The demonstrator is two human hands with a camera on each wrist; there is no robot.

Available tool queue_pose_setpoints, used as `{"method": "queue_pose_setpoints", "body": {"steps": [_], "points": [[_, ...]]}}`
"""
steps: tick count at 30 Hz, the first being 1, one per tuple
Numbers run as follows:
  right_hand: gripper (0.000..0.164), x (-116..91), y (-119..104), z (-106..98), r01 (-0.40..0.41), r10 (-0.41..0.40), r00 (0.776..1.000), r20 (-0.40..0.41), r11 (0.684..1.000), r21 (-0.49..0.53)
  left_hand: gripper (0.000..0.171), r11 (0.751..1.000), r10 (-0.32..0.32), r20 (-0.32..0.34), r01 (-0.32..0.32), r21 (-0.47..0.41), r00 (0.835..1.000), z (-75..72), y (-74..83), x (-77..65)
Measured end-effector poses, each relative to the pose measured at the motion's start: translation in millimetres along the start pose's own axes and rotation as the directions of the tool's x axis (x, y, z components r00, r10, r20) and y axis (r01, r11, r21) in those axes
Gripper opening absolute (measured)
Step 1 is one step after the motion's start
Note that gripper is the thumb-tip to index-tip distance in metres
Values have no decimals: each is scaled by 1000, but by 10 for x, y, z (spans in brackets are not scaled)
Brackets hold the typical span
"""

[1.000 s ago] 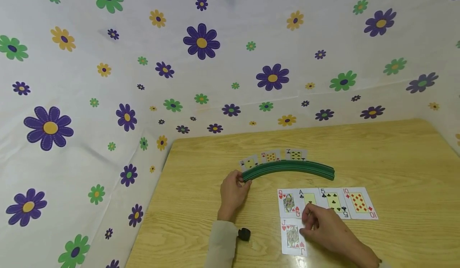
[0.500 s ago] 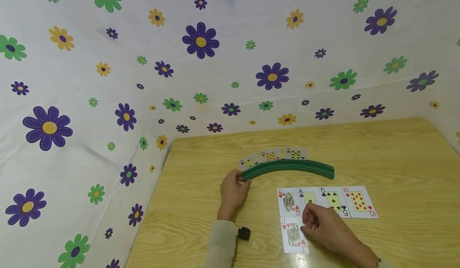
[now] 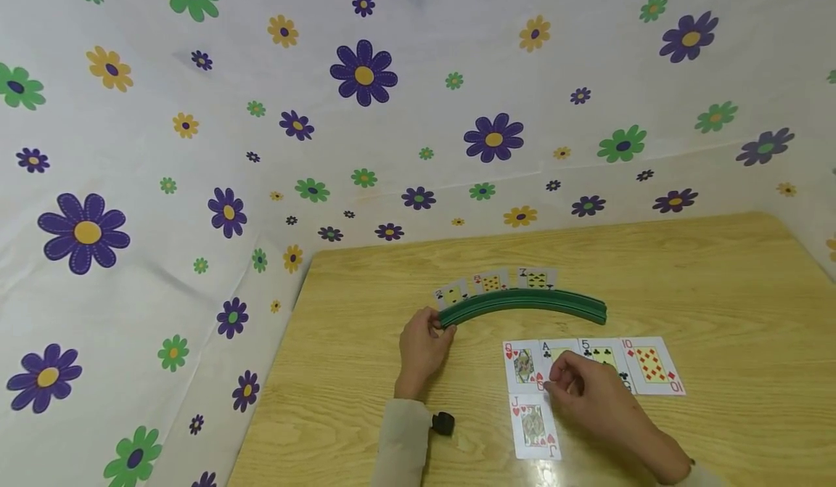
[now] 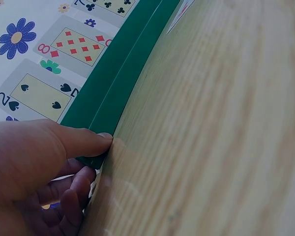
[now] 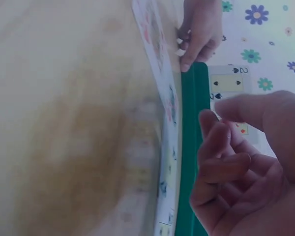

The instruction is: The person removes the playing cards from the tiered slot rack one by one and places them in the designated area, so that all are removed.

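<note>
My left hand [image 3: 423, 349] holds the left end of a curved green card holder [image 3: 522, 300], thumb on its near face in the left wrist view. Three playing cards stand in the holder: a two of spades [image 4: 39, 96], an eight of diamonds [image 4: 73, 46] and a seven of clubs [image 3: 537, 279]. Over the face-up cards hovers my right hand [image 3: 601, 403], fingers loosely bent, nothing between them. It partly covers the ace of clubs [image 3: 555, 345] and the five of clubs [image 3: 599, 349]. Beside these lie a queen of hearts [image 3: 522, 362], a jack of hearts [image 3: 533, 425] and a ten of diamonds [image 3: 650, 366].
A wooden table [image 3: 366, 291] bears everything. White cloth [image 3: 418, 51] printed with flowers hangs behind it and along the left side. A small black object [image 3: 443, 423] sits at my left sleeve [image 3: 403, 436].
The jack of hearts shifted slightly right under the queen by half a second ago. Since then my right hand has come off it and risen a little. The left hand stays on the holder.
</note>
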State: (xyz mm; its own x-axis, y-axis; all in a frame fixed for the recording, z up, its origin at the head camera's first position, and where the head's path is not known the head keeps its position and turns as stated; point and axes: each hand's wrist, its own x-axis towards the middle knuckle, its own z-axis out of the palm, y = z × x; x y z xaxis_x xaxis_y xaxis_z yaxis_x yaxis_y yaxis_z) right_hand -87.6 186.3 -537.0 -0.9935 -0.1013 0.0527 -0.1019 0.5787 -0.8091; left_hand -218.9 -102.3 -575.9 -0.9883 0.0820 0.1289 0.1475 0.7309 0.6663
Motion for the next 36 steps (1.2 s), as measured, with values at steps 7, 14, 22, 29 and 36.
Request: {"method": "queue_pose_setpoints", "body": {"steps": [7, 14, 22, 29, 36], "points": [[9, 192, -57, -115, 42, -43, 990, -132, 999, -10, 22, 1000, -13, 11, 13, 0, 1000, 0, 8, -9], [8, 434, -48, -238, 100, -114, 956, -270, 993, -65, 21, 1000, -9, 7, 9, -8, 1000, 6, -8, -23], [14, 683, -6, -439, 103, -122, 939, -323, 992, -75, 22, 1000, -7, 6, 7, -17, 1000, 12, 0, -22], [21, 867, 60, -658, 86, -111, 933, -343, 992, -88, 22, 1000, 2, 9, -2, -13, 1000, 26, 3, -22], [24, 993, 101, -656, 114, -132, 948, -288, 990, -78, 22, 1000, 3, -4, -3, -5, 1000, 15, -12, -9]]}}
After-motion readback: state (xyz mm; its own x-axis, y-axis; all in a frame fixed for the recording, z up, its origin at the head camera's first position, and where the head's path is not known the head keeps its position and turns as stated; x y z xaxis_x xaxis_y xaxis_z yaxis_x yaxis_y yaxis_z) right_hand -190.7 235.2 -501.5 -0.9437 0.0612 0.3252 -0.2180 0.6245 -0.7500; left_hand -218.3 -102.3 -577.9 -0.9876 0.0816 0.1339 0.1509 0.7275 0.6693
